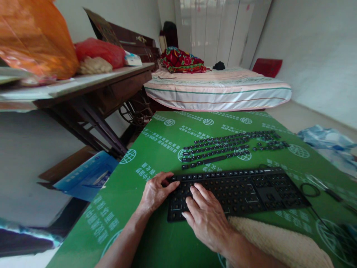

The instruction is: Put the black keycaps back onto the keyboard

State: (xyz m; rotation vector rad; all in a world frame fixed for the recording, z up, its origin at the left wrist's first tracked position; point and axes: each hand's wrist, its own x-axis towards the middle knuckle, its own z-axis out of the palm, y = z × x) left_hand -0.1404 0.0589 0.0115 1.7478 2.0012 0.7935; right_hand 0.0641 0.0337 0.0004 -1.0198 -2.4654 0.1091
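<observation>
A black computer keyboard (237,193) lies on the green-covered table. Its top row still carries keycaps, while bare key posts show over most of the rest. At its upper left corner my left hand (156,190) is closed, with thumb and curled fingers on the edge near the first top-row key. My right hand (205,216) rests over the left part of the keyboard, fingers stretched out and thumb apart, covering some key posts. Beyond the keyboard, loose black keycaps (220,152) lie in slanted rows, with a looser cluster at their right end.
A cream cloth (273,242) lies under my right forearm. A cable (320,219) and a thin tool with a dark handle (333,195) are at the right. A side table (103,80) with bags stands left; a bed (217,89) stands beyond the green table (128,201).
</observation>
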